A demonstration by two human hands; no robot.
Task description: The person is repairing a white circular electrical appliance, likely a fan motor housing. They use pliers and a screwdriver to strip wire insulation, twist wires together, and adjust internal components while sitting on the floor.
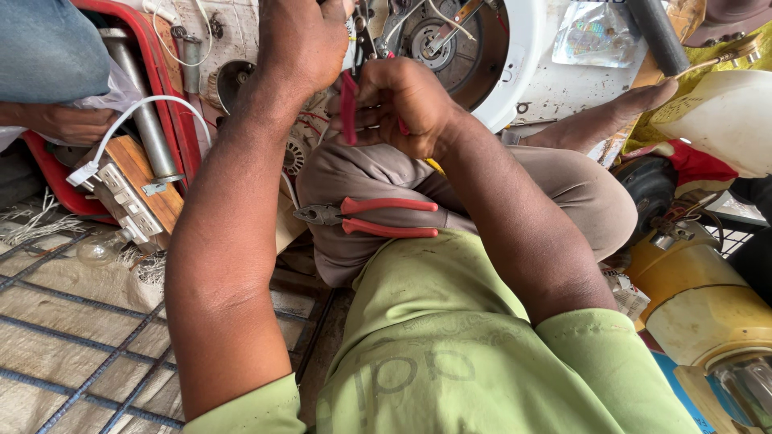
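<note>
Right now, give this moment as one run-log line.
right hand: grips red-handled tool | left hand: at white appliance | red-handled pliers: on lap

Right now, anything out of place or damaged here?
Yes. Red-handled pliers lie loose on the person's thigh, not gripped. A bare light bulb lies on its side on the floor grid. The white round appliance is open, its motor parts and wires exposed.
</note>
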